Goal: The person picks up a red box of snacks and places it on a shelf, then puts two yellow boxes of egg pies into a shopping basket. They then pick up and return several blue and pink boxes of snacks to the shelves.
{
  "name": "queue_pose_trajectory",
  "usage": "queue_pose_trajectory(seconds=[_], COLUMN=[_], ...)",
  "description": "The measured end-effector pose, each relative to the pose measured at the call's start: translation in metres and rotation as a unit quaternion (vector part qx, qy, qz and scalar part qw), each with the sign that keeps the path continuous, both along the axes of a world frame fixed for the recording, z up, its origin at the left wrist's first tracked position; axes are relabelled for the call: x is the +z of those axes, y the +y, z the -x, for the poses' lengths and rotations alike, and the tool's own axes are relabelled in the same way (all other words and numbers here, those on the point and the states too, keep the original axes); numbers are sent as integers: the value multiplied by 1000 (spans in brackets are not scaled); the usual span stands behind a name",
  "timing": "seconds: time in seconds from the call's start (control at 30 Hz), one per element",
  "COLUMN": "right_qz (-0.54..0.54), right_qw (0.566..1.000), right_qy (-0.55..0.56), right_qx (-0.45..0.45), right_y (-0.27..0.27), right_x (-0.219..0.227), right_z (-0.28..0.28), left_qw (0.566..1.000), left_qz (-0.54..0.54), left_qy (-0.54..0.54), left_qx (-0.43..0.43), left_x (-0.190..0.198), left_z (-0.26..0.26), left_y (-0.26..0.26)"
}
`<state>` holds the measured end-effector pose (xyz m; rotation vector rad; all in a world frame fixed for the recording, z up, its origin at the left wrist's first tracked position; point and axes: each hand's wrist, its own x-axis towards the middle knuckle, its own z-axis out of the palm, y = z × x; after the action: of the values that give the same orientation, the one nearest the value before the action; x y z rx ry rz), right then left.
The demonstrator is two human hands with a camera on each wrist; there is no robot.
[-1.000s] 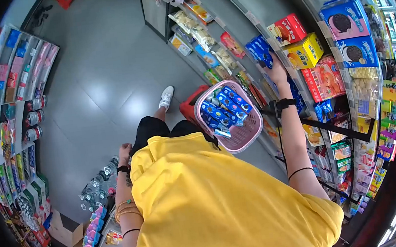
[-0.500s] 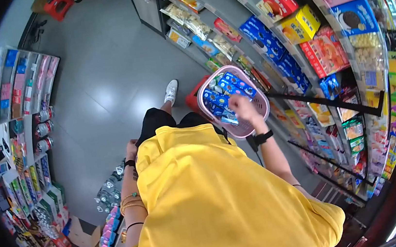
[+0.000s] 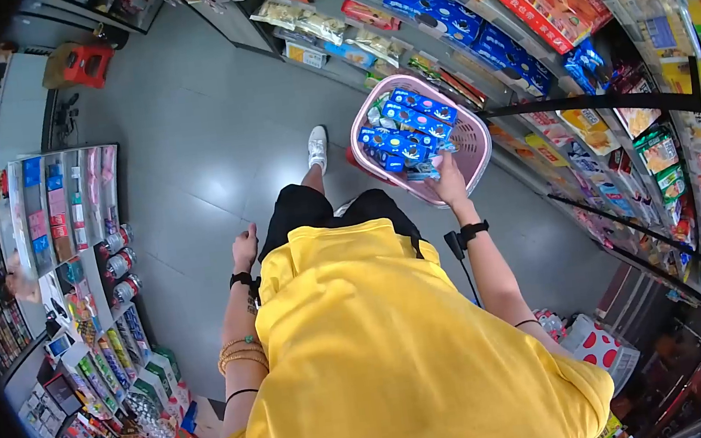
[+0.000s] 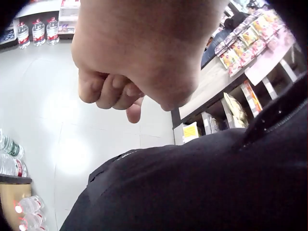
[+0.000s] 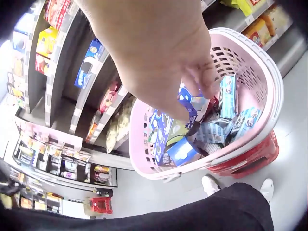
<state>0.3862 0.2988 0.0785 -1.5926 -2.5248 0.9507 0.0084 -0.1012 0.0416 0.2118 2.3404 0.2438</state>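
Observation:
A pink plastic basket (image 3: 482,152) holds several blue cookie packets (image 3: 398,141), some lying across one another. My right hand (image 3: 450,182) reaches over its near rim and pinches the end of a light-blue cookie packet (image 3: 423,172) among them. In the right wrist view, the curled fingers (image 5: 208,79) are down inside the basket, and the palm hides part of the contents. Beside the black shorts hangs my left hand (image 3: 245,248), holding nothing. Its fingers (image 4: 115,91) are loosely curled in the left wrist view.
A snack shelf (image 3: 519,100) runs along the right, with more blue cookie packets (image 3: 435,10) on it. Under the basket is a red stool (image 5: 250,156). Large water bottles (image 3: 120,262) stand by the shelving at left. Grey tiled floor (image 3: 187,151) lies between.
My right hand has come from the blue packets on the shelf down into the basket. The packets in the basket lie differently. My left hand stays at my side while the view has turned.

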Motion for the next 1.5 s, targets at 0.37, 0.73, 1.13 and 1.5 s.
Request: queue_pose_trajectory(seconds=[0.37,0.73,1.13,1.5], right_qz=[-71,197,526,302], right_qw=[996,921,646,865], right_qy=[-34,302,494,400], right_qx=[31,-149,-246,28], right_y=[16,73,52,119], right_x=[-24,82,120,166], right_z=[39,34,61,130], left_qw=[999,997,988,990], left_qz=[-9,-19,-126,-93], left_qy=[42,-58,-55,-33], left_qx=[-10,55,67,96], left_x=[8,-58,-27,-49], left_z=[-5,-21,0,-20], left_y=[-24,-108,-20,-56])
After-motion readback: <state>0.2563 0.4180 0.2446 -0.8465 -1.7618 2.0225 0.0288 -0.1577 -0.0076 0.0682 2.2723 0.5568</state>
